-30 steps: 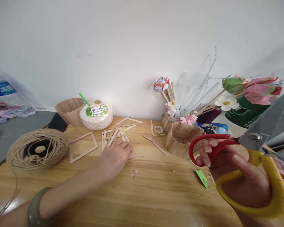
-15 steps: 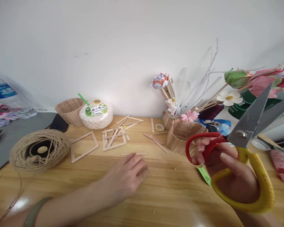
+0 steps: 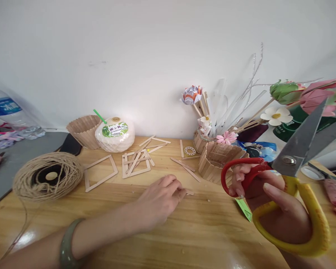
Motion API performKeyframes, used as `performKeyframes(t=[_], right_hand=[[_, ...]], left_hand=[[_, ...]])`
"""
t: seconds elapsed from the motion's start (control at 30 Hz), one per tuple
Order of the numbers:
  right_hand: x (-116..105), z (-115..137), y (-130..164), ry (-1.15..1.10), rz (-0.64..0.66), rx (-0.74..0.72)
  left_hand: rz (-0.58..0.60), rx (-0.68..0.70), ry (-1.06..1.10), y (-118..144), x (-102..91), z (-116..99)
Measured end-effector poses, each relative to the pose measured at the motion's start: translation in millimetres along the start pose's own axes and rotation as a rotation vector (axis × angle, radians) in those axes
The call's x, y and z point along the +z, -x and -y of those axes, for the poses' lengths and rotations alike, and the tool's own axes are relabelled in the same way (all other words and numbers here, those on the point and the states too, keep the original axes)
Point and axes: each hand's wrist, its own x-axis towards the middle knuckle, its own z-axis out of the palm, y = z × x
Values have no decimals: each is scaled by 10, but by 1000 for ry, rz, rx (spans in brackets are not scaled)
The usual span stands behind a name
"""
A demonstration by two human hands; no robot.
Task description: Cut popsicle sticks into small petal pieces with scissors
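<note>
My right hand (image 3: 280, 209) is closed round the red and yellow handles of a large pair of scissors (image 3: 294, 157), raised above the table with the blades apart and pointing up to the right. My left hand (image 3: 164, 198), a green bangle on its wrist, is low over the middle of the table. Its fingers are curled on a wooden craft stick (image 3: 189, 192), of which only a short end shows past the fingertips. Farther back, two loose craft sticks (image 3: 186, 164) lie crossed, and stick frames (image 3: 136, 174) lie in an overlapping pile.
A twine roll (image 3: 49, 175) stands at left beside a stick frame (image 3: 100, 183). Behind are a stick basket (image 3: 84, 130) and a wrapped coconut (image 3: 115, 140) with a green straw. At right stand another stick basket (image 3: 210, 164), paper flowers (image 3: 192, 95) and a green paper piece (image 3: 243, 209).
My left hand has moved right and its fingers have closed on the craft stick, which has shifted with it. The scissors stay raised in my right hand. The view has shifted slightly.
</note>
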Motion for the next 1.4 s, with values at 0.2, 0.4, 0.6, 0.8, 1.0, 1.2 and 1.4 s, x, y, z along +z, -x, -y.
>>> performKeyframes(t=[0.2,0.4,0.6,0.8,1.0,1.2,1.4], right_hand=[[14,-9,-8,-66,55,37],[15,-29,3,-157,69,60],[16,2,7,-141,46,86],[2,-46,29,-177,58,118],[64,-49,16,-148,50,81],[63,-117,37,-47,10,106],[63,-198,78,-63,72,98]], left_hand=[[-9,-70,-85,29,14,90],[41,-118,-138,-242,-41,347],[-25,-200,-133,-23,-168,564],[-4,-348,91,360,-196,438],[94,-460,287,189,-204,408],[148,-410,306,113,-269,495],[-20,-583,386,182,-370,632]])
